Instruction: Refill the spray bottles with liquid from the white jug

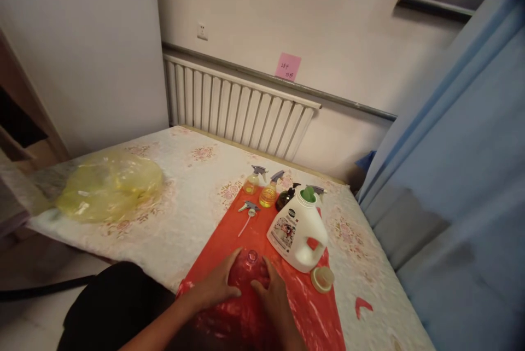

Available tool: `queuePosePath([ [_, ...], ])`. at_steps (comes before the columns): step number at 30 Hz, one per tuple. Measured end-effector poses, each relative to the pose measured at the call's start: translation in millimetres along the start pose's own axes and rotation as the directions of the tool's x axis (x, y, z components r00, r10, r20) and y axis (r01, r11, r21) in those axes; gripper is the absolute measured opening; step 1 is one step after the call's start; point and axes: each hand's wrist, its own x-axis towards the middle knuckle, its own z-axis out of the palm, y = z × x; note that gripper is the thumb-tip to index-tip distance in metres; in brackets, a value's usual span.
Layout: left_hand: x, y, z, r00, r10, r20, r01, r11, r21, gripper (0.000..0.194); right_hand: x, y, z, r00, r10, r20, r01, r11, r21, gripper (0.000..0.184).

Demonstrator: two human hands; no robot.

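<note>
Between my two hands, near the front of the red plastic sheet (pixel 221 241), stands a clear bottle (pixel 251 268) with an uncapped neck. My left hand (pixel 219 282) is wrapped round its left side, and my right hand (pixel 274 291) round its right side. Just beyond lies a detached grey spray trigger head (pixel 249 208) with its dip tube. To the right is a big white detergent jug (pixel 297 228), its mouth open with green inside. Its pale cap (pixel 322 279) rests beside the jug's base.
Two spray bottles with yellow liquid (pixel 268 193) and a dark pump bottle (pixel 284 200) stand at the sheet's far end. Another trigger head (pixel 316 189) shows behind the jug. A yellow plastic bag (pixel 110 184) lies at left on the flowered cover (pixel 192 176). A blue curtain (pixel 447 176) hangs right.
</note>
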Motion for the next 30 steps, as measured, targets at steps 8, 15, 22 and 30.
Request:
queuePosePath([
  [8, 8.4, 33.3, 12.0, 0.947, 0.042, -0.318, -0.08, 0.991, -0.107, 0.072, -14.9, 21.4, -29.4, 0.999, 0.015, 0.047, -0.018, 0.998, 0.063, 0.054],
  [15, 22.1, 43.2, 21.1, 0.891, 0.136, -0.433, -0.154, 0.988, -0.008, 0.028, -25.9, 37.7, -54.0, 0.993, -0.017, 0.121, 0.006, 0.995, 0.096, 0.047],
  [22, 24.1, 38.1, 24.1, 0.9, 0.108, -0.423, -0.131, 0.991, -0.026, 0.034, -27.4, 43.0, -73.9, 0.992, 0.023, 0.126, -0.048, 0.978, 0.201, 0.043],
  [30, 25.2, 22.6, 25.1, 0.885, 0.106, -0.454, -0.146, 0.988, -0.054, 0.047, -31.5, 38.5, -88.5, 0.99, 0.047, 0.132, -0.074, 0.975, 0.207, 0.04],
])
